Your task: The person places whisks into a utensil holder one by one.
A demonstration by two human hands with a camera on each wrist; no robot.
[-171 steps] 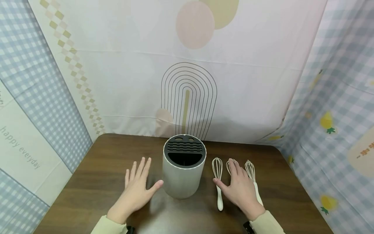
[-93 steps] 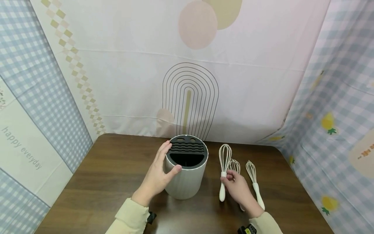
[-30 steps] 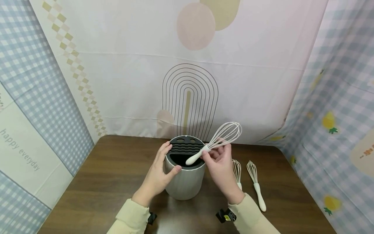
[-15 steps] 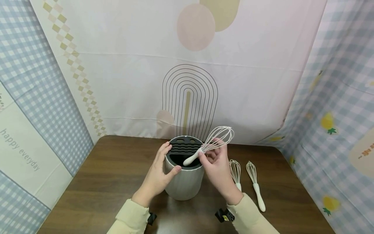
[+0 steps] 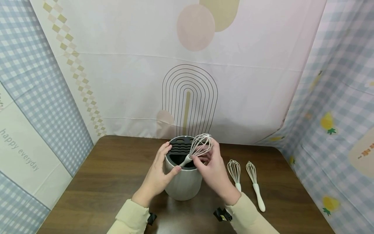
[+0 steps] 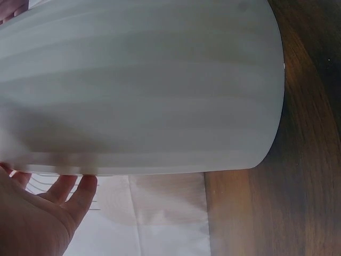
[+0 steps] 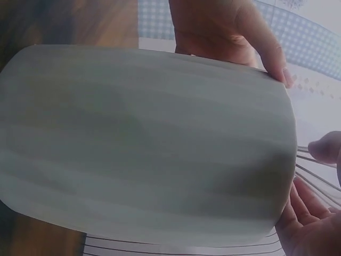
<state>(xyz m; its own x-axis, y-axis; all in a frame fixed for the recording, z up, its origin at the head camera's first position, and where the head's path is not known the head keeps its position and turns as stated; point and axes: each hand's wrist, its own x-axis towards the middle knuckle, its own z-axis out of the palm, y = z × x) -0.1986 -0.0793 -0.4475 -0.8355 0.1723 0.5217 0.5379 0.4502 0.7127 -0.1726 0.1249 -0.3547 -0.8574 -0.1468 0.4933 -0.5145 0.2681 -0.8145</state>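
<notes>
A pale grey-white utensil holder (image 5: 183, 185) with a black slotted top stands in the middle of the table. My left hand (image 5: 155, 178) holds its left side, fingers along the rim and thumb at the front edge. In the left wrist view, the left fingers (image 6: 80, 197) touch the holder's wall. My right hand (image 5: 214, 170) pinches a white whisk (image 5: 201, 144) near where wires meet handle. The whisk tilts, wires up to the right, its handle end inside the holder's large front opening. In the right wrist view, the holder hides most of the whisk.
Two more white whisks lie on the brown wooden table (image 5: 96, 182), right of the holder: a nearer whisk (image 5: 234, 172), its handle partly hidden by the right forearm, and a farther-right whisk (image 5: 255, 185). A printed cloth (image 5: 131, 91) hangs behind the table.
My right hand picked up the leftmost whisk, turned it handle-down and moved it left to the holder. Its handle has gone lower into the opening. My left hand came onto the holder and stays there.
</notes>
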